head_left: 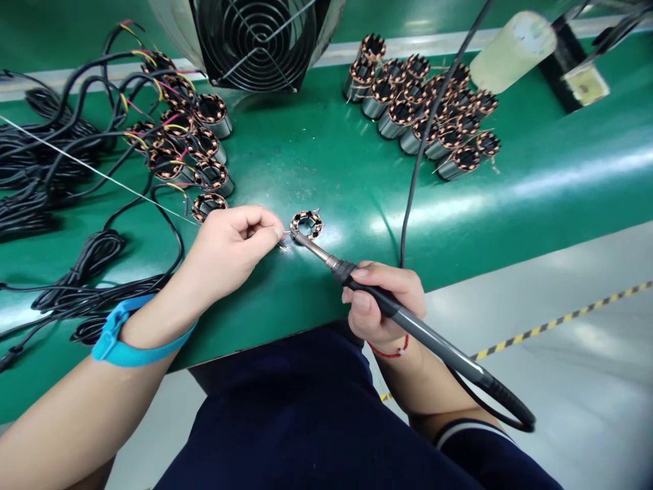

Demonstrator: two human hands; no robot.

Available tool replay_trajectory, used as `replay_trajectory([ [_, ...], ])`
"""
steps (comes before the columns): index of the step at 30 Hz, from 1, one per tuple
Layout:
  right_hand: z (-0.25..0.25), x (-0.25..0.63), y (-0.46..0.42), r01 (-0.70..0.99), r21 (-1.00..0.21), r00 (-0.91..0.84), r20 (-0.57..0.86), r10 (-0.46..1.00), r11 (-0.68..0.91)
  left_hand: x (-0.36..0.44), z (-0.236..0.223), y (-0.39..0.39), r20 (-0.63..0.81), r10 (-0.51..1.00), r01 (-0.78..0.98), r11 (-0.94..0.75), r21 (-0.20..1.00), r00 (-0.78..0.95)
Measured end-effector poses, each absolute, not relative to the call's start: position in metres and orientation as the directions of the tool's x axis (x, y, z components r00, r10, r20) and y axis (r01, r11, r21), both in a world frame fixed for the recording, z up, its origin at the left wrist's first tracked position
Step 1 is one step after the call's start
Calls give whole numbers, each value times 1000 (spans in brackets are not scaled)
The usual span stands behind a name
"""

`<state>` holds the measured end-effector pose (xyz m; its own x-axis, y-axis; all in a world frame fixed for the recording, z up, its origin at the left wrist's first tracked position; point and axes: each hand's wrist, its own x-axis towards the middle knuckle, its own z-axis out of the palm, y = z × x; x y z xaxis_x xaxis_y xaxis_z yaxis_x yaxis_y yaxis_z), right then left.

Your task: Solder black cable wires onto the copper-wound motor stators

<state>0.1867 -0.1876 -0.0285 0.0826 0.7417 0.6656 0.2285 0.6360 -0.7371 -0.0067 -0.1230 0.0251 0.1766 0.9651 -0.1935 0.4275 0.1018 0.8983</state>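
Observation:
My left hand [232, 252] pinches a thin silver solder wire [127, 182] between thumb and fingers, and the wire runs off to the far left. My right hand [382, 299] grips a black soldering iron [423, 333] like a pen. The iron's metal tip reaches a small copper-wound motor stator [307, 224] lying on its end on the green bench mat [326, 163]. The tip sits at the stator's near edge, close to my left fingertips. The contact point is too small to see clearly.
A blue wrist strap [137, 337] circles my left wrist. Stators with coloured leads [204, 143] and coiled black cables [76, 286] lie at left. Several more stators [423, 109] stand at back right, beside a pale cylinder [513, 51]. A caged fan [258, 41] stands at the back.

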Motion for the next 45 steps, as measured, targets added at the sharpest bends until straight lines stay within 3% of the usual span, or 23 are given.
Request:
replay_trajectory([
  [7, -31, 187, -189, 207, -753, 69, 648, 758, 625, -7, 26, -123, -177, 968, 418, 89, 904, 178],
  [13, -29, 190, -193, 314, -774, 108, 604, 789, 550, -8, 22, -122, -163, 968, 384, 80, 920, 189],
  [32, -31, 188, -188, 224, -771, 123, 629, 767, 596, -6, 25, -123, -180, 970, 397, 102, 912, 163],
  [36, -24, 187, -180, 276, -748, 39, 636, 770, 604, -6, 25, -122, -167, 969, 384, 86, 919, 181],
  [41, -1, 189, -164, 362, -787, -111, 495, 862, 499, -6, 26, -121, -189, 969, 422, 106, 900, 161],
  [45, 21, 194, -137, 424, -728, -318, 437, 841, 539, -6, 26, -121, -174, 969, 418, 87, 904, 175],
])
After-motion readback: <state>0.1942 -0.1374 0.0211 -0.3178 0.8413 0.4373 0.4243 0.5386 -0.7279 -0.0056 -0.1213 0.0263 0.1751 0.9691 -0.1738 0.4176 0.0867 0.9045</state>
